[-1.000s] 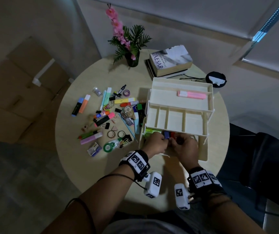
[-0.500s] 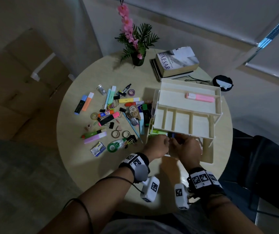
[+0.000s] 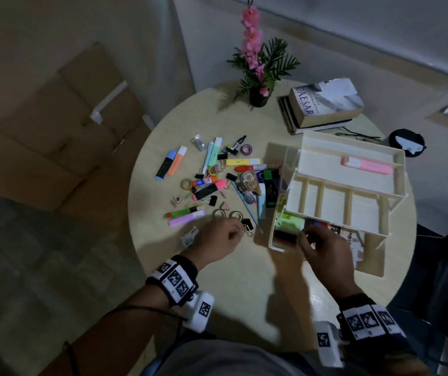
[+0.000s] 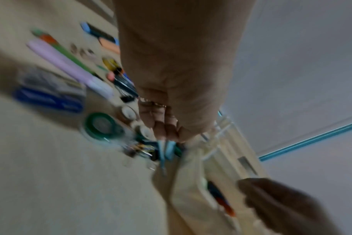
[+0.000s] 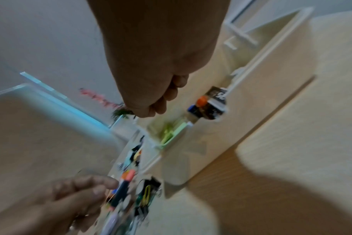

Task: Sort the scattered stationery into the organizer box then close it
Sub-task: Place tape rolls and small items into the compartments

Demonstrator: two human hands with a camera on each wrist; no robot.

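Observation:
The cream tiered organizer box (image 3: 323, 165) stands open on the right of the round table (image 3: 244, 289). A pink highlighter (image 3: 366, 165) lies in its top tray. Green notes (image 3: 293, 221) and a black item (image 3: 285, 236) sit in the bottom compartment. My right hand (image 3: 308, 240) hovers at that compartment with fingers curled (image 5: 171, 93), and nothing shows in them. My left hand (image 3: 237, 232) is over the scattered stationery, beside a black binder clip (image 3: 247, 225) and a lilac highlighter (image 3: 187, 218); its fingers (image 5: 86, 187) are loosely bent and empty.
Highlighters, tape rolls, clips and a glue stick lie spread over the table's left half (image 3: 212, 183). A potted flower (image 3: 258, 77) and stacked books (image 3: 326, 104) stand at the back, with a black round object (image 3: 407, 143) beyond the box. Cardboard boxes (image 3: 54, 131) lie on the floor.
My left hand has left the box's bottom compartment and moved left over the scattered stationery. The right hand stays at the compartment. The head view has shifted left.

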